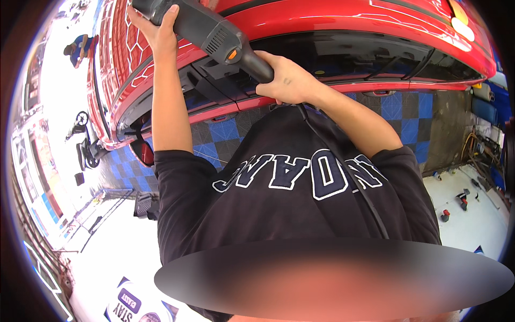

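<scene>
Both of my hands hold a black electric car polisher (206, 33) over the red car (314, 24). At its front end, my left hand (160, 36) is closed around the tool's head, thumb on top. My right hand (292, 80) wraps the rear handle, behind the orange switch (232, 55). A black cord (370, 201) leaves the handle and runs up across my dark shirt. The polisher's underside and pad are out of sight, so I cannot tell whether it touches the roof.
Dark side windows (343, 59) and a door mirror (141, 152) are on the car's near side. Blue and grey floor tiles (390, 110) lie below. At left are a parked scooter (88, 150) and another person (80, 49); tools and cables (462, 199) are at right.
</scene>
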Demonstrator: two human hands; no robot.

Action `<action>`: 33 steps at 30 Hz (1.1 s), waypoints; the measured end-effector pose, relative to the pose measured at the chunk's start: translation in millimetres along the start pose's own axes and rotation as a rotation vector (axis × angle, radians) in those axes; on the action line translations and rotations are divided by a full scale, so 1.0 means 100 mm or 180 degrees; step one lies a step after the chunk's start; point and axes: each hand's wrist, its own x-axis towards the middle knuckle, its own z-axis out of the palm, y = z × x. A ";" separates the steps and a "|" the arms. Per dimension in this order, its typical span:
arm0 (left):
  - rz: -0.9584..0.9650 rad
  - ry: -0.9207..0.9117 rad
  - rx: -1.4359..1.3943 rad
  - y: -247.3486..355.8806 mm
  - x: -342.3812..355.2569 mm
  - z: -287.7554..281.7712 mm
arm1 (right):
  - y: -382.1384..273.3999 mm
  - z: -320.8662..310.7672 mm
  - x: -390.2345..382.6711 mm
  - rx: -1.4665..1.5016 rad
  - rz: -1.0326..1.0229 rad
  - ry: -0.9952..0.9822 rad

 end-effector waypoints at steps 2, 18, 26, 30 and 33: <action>-0.0143 0.0050 -0.0185 -0.05 0.00 0.02 | 0.02 -0.02 -0.03 -0.0039 -0.0030 0.0049; -0.0155 -0.0285 -0.0267 -0.03 0.00 0.74 | 0.24 -0.31 -0.45 0.0216 0.0184 0.0269; 0.0007 -0.0422 -0.0172 -0.07 0.02 1.01 | 0.45 -0.41 -0.58 0.0290 0.0031 0.0481; -0.0077 -0.0436 -0.0252 -0.02 0.00 1.19 | 0.47 -0.51 -0.66 0.0271 0.0143 0.0450; -0.0135 -0.0577 -0.0208 -0.06 0.03 1.28 | 0.50 -0.57 -0.73 0.0359 0.0136 0.0466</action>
